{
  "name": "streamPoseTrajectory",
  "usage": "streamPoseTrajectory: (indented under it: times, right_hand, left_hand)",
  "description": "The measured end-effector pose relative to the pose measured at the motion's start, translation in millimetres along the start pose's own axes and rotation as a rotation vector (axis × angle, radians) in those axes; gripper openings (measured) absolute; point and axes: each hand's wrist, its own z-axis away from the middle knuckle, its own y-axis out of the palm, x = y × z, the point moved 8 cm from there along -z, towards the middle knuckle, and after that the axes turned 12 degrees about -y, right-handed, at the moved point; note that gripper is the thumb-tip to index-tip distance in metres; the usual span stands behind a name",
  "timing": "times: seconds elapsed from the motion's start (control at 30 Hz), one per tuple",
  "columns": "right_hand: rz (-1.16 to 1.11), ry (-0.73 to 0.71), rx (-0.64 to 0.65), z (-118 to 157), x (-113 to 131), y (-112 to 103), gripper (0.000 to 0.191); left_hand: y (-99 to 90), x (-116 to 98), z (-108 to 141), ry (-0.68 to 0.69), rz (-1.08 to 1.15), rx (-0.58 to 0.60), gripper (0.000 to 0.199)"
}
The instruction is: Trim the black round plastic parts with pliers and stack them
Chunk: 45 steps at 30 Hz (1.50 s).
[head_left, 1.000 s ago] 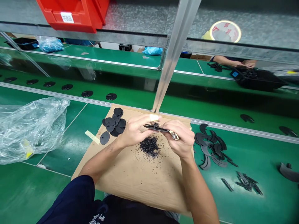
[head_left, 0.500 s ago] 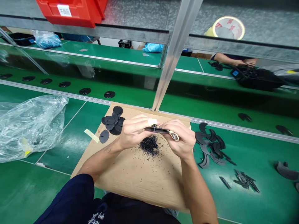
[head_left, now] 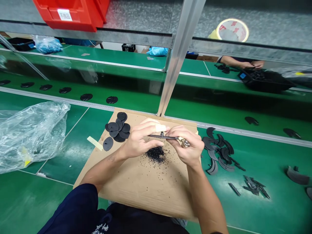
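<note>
A thin black disc, seen nearly edge-on, is held between my two hands above the cardboard. My left hand grips its left side, taped fingers behind it and the thumb a little below its edge. A small black peg stands up from the disc by the taped fingertip. My right hand is closed on the disc's right side, and a shiny metal-ended piece sticks out between its fingers; its kind is hidden. Beneath lies a pile of tiny black pieces on the cardboard sheet.
Black discs are stacked left on the cardboard. Curved black parts and narrow black parts lie right. A clear plastic bag is at left. A metal post rises ahead; another person's hands work beyond.
My left thumb has dropped away from the disc's underside. The disc is tilted flatter, more edge-on. The whole view has shifted slightly.
</note>
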Motion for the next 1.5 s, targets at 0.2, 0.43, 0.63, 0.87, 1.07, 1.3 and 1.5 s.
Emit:
streamPoseTrajectory:
  times: [0.2,0.43,0.63,0.87,1.07,1.3,1.5]
  right_hand:
    - [-0.021,0.146,0.042,0.8,-5.2,-1.2,0.016]
    - [0.225,0.111,0.183,-15.7,2.2,-24.0,0.013]
    - [0.694,-0.127,0.611,-31.9,14.5,-13.4,0.011]
    - [0.899,-0.255,0.726,-33.9,25.2,-2.7,0.019]
    - [0.997,-0.363,0.72,-38.1,34.9,1.3,0.022]
    - [1.171,-0.514,0.71,-41.1,47.2,6.2,0.029]
    - [1.221,-0.577,0.727,-44.1,53.2,10.7,0.032]
  left_hand:
    - [-8.2,2.8,-0.2,-0.07,0.009,-0.071,0.022]
    - [-9.2,-7.0,-2.5,0.008,-0.099,-0.024,0.017]
    - [-9.9,-10.0,-0.8,0.042,-0.097,-0.022,0.019]
    - [-8.8,-11.5,0.3,0.049,-0.112,-0.004,0.017]
    - [-9.0,-11.7,1.0,0.058,-0.092,-0.019,0.019]
    - [-8.0,-15.3,1.8,0.09,-0.077,-0.034,0.019]
    - [-6.9,-12.0,4.3,0.065,-0.051,-0.054,0.02]
